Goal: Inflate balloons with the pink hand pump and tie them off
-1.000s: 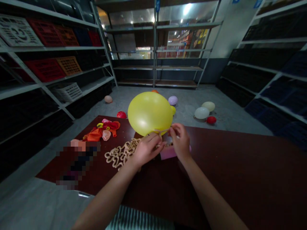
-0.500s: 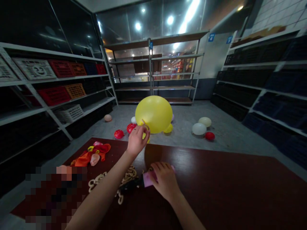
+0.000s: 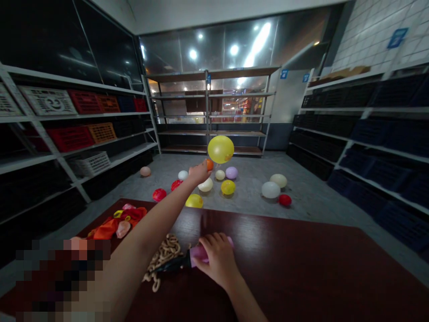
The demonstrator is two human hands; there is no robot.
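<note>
My left hand (image 3: 200,172) is stretched forward past the table's far edge, fingers extended and holding nothing. Just beyond it a yellow balloon (image 3: 220,149) hangs in the air, apart from the fingers. On the table, my right hand (image 3: 217,257) wraps round a purple balloon pump (image 3: 193,257) with a black tapered nozzle (image 3: 172,264). The pump lies on its side, its nozzle pointing left. Against the nozzle is a heap of beige loops (image 3: 170,245), partly behind my left forearm. Flat orange, red and yellow balloons (image 3: 105,229) are piled at the table's left.
Several inflated balloons lie on the floor past the dark red table (image 3: 284,250), among them a white one (image 3: 271,190) and a yellow one (image 3: 228,187). Shelves with crates (image 3: 69,138) stand left and right; a metal rack (image 3: 207,116) is at the back. The lower left is pixelated.
My left hand has let go of the yellow balloon and reached farther forward. The balloon has moved away and looks smaller. My right hand stays on the pump.
</note>
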